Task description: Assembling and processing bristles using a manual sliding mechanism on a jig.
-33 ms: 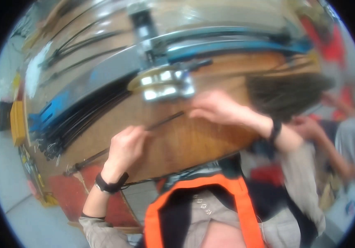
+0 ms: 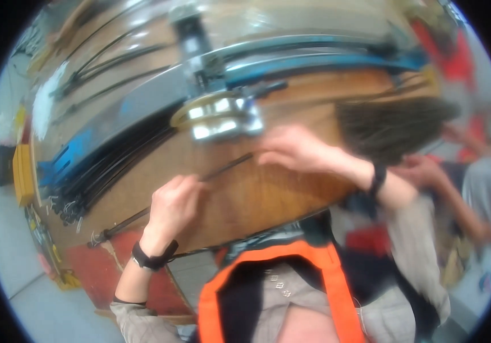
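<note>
Gripping a thin black rod (image 2: 222, 169) lying across the wooden bench (image 2: 268, 194), the left hand (image 2: 172, 206) closes at 7 o'clock while the right hand (image 2: 294, 150) pinches its 2 o'clock end below the metal clamp (image 2: 222, 119).

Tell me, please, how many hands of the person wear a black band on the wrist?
2. The left hand, black wristband below it, grips a thin dark rod on the wooden table. The right hand, black wristband, touches the rod's far end.

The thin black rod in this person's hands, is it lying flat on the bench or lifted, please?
Cannot tell: the black rod runs between left hand and right hand, too blurred.
</note>
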Motion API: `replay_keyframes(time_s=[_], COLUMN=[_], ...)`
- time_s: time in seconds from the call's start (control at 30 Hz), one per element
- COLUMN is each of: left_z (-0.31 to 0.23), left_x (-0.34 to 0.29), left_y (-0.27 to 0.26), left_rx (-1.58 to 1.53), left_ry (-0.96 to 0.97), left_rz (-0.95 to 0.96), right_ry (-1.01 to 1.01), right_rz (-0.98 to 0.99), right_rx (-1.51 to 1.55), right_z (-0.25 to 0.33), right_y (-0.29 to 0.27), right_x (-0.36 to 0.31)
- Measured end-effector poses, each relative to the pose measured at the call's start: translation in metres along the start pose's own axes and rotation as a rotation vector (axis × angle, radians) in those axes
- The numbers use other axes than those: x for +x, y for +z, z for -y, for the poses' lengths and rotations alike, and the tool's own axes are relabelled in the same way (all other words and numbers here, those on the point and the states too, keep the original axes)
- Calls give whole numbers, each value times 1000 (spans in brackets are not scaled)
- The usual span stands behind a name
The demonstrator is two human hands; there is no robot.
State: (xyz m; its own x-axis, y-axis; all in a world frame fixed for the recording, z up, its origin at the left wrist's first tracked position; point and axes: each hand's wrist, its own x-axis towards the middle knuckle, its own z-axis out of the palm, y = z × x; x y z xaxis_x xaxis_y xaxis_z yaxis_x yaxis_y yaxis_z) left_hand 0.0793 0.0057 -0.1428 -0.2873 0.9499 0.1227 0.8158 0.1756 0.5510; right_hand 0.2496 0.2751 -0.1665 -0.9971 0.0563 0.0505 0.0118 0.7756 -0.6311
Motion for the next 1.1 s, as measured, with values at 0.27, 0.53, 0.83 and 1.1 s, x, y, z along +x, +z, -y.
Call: replay_keyframes(time_s=[0.27,0.53,0.83,1.1], left_z=[-40,-62,-77,-93], left_x=[20,27,45,106], left_y=[-2,-14,-16,-84], left_rx=[19,40,43,427], left_ry=[33,3,31,231], left_rz=[0,18,121,-33], right_ry=[-252,-383,-563,-174], right_rz=[-282,-660,-730,-632], right_rx=[98,12,-170,-180], right_z=[5,8,2,-94], right_y=[2,-9,-22,-108], right_x=[-19,-25,-22,-34])
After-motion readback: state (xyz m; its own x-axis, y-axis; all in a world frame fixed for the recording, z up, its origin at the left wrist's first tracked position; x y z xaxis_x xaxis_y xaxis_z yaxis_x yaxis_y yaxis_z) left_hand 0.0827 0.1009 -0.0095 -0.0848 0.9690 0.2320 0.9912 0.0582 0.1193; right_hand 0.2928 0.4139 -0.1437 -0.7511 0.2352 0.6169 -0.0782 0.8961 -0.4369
